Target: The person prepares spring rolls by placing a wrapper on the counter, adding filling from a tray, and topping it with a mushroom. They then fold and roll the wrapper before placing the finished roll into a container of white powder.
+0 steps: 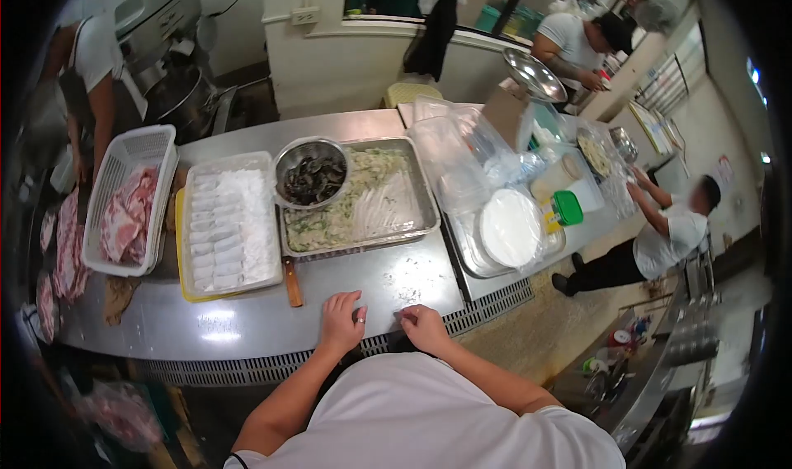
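Observation:
My left hand rests at the front edge of the steel table, fingers stretched out and a ring showing. To its right, my right hand is at the same edge, its fingers loosely bent, with nothing visible in it. Near my left hand lies a wooden handle, its other end hidden under a tray. Beyond are a white tub of white-coated rolls and powder, and a metal tray holding a pale green-flecked mixture and white strips. A bowl of dark pieces sits on the tray's corner.
At left stands a white basket of raw meat, with more meat beside it. Wrapped white rounds and a green-lidded container are at right. One person stands right, another left, a third behind.

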`<action>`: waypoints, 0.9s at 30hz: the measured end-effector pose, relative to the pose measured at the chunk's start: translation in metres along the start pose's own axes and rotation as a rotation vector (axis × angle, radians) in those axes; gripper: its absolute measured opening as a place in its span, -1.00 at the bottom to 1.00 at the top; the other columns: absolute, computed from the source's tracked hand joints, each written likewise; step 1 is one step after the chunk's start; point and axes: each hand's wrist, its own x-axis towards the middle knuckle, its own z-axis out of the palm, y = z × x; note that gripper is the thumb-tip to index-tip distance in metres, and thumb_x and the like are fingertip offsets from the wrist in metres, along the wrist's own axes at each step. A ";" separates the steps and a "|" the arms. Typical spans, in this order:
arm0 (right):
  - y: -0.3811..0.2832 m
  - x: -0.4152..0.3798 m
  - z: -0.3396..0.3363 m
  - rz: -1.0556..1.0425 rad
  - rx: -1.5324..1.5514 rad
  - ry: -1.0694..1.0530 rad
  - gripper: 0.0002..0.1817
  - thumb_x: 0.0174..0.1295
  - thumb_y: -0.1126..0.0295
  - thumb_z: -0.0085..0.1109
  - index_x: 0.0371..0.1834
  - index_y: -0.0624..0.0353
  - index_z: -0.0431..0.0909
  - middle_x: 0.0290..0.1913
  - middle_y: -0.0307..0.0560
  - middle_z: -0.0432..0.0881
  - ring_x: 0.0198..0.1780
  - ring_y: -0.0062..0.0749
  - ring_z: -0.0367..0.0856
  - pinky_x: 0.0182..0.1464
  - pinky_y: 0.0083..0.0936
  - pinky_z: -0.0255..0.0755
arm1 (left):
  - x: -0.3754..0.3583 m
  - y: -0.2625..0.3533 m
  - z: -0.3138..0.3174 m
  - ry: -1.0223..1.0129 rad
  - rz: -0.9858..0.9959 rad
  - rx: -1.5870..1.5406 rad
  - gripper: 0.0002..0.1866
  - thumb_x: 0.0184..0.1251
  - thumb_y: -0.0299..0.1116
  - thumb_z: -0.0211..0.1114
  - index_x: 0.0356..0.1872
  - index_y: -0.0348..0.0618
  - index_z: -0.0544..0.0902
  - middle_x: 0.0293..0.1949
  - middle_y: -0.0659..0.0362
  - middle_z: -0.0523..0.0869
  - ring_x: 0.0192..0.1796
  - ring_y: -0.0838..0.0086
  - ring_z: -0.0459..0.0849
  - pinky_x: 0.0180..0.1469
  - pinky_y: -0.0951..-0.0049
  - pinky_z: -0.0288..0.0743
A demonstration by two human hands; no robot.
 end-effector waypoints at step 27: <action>0.157 0.073 -0.210 -0.147 -0.286 0.548 -0.82 0.18 0.42 0.56 -0.37 0.17 0.68 -0.15 0.04 0.70 0.01 0.07 0.65 0.11 -0.02 0.51 | 0.027 0.131 0.094 -0.101 0.016 -0.082 -0.53 0.48 -0.44 0.45 0.37 -0.25 0.63 0.08 -0.02 0.81 0.16 -0.03 0.73 0.27 0.02 0.60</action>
